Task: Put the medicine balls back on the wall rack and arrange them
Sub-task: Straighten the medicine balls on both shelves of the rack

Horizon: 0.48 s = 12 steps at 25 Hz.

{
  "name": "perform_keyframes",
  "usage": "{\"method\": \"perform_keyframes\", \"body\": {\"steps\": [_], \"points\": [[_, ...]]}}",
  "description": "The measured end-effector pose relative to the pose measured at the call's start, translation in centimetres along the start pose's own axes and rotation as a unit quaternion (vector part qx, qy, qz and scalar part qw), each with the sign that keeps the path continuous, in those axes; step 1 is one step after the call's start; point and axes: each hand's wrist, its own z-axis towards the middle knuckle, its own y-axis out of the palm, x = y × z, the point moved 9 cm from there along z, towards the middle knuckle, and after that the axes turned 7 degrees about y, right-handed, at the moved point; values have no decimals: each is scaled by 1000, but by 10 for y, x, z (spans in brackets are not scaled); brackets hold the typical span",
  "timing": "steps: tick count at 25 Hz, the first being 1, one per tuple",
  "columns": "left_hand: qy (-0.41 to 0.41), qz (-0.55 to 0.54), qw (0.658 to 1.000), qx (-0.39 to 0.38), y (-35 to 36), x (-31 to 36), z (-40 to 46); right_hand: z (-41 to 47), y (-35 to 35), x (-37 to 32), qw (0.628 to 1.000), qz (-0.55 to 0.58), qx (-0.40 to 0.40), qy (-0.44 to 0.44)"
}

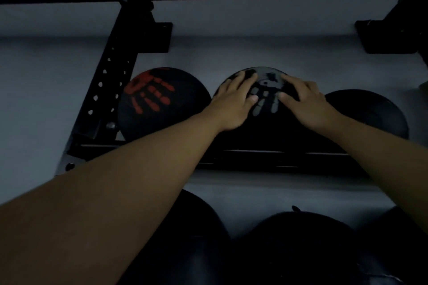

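Darkness hides the lower balls [298,247]; left hand [234,102] and right hand [305,99], fingers spread, press flat on the grey-print ball [266,109].

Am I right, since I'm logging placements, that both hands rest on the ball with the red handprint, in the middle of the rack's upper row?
Not quite: the head view shows the left hand and right hand on the grey-handprint ball in the middle; the red-handprint ball sits untouched beside it.
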Motion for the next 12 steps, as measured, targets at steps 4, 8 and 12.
{"method": "perform_keyframes", "body": {"steps": [4, 8, 12], "points": [[27, 54, 997, 55, -47, -26, -19, -3, -1, -53, 992, -52, 116, 1], [-71, 117, 975, 176, -122, -100, -65, -6, 65, -157, 989, -71, 56, -113], [-160, 87, 973, 142, -143, -169, -108, -10, 145, -203, 986, -86, -84, -113]]}}
